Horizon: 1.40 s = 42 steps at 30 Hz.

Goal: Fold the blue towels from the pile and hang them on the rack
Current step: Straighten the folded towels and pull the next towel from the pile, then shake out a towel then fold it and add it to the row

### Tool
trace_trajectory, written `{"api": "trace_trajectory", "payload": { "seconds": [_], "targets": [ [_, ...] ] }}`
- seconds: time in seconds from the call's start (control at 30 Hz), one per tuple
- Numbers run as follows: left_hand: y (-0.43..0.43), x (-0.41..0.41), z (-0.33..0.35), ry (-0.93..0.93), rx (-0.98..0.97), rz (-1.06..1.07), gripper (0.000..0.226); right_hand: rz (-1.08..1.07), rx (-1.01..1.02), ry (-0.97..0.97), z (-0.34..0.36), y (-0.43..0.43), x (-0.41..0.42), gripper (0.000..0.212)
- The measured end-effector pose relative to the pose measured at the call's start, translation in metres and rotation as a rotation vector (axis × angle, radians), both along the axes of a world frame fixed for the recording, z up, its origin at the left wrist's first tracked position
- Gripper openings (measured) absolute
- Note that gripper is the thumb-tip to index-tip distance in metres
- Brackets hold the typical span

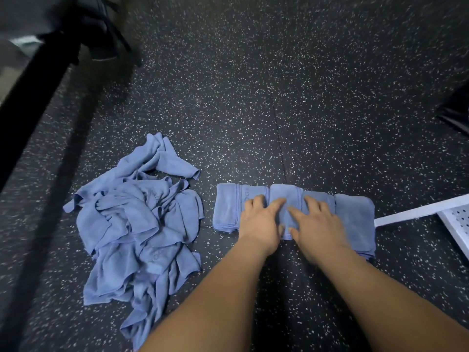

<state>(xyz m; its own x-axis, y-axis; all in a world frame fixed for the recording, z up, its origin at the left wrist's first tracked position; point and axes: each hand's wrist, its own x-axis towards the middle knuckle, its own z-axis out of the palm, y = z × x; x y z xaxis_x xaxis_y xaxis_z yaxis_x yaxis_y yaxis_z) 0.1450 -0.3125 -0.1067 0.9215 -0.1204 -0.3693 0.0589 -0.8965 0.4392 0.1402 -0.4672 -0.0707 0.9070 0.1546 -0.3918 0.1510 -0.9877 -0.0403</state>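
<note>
Blue cloth is the whole job here: a row of folded towels lies on the speckled rubber floor, each piece overlapping its neighbour. Both hands rest on the middle of that row, the left hand and the right hand side by side. Their fingers are straight and spread, palms down, pressing the cloth flat and gripping nothing. To the left of the row, near it but apart, sits the loose pile of unfolded towels, crumpled and tangled. Just beside the row's right end lies what looks like the white rack, only partly in view, with one bar reaching almost to the last towel.

No towel hangs on the visible part of the rack, so I judge that the hanging is yet to come, and much folding too. The main risk comes from the overlap: lifting one towel from the middle would likely drag its neighbours and open their folds. Soft cloth may also spring open once the pressure goes. A pinch that catches only the top layer would let the rest unfold in the air.
</note>
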Motion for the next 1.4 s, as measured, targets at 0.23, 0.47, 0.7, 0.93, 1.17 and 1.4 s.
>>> {"api": "trace_trajectory", "payload": {
  "seconds": [0.23,0.47,0.7,0.93,1.17,1.4],
  "targets": [
    [0.045,-0.034,0.035,0.024,0.115,-0.008,0.065,-0.010,0.011,0.018,0.032,0.015,-0.015,0.062],
    [0.126,-0.083,0.074,0.099,0.264,0.191,0.066,0.050,0.127,0.091,0.064,0.065,-0.029,0.063],
    [0.211,-0.116,0.085,0.141,0.334,0.368,0.069,0.153,0.180,0.137,0.070,0.122,-0.045,0.065],
    [0.256,-0.105,0.058,0.227,0.339,0.460,0.071,0.153,0.230,0.178,0.043,0.156,-0.046,0.065],
    [0.262,-0.079,0.031,0.286,0.358,0.500,0.080,0.113,0.234,0.204,0.023,0.165,-0.036,0.065],
    [0.284,-0.079,0.032,0.113,0.381,0.588,0.042,0.075,0.252,0.209,0.023,0.163,-0.033,0.065]
  ]
}}
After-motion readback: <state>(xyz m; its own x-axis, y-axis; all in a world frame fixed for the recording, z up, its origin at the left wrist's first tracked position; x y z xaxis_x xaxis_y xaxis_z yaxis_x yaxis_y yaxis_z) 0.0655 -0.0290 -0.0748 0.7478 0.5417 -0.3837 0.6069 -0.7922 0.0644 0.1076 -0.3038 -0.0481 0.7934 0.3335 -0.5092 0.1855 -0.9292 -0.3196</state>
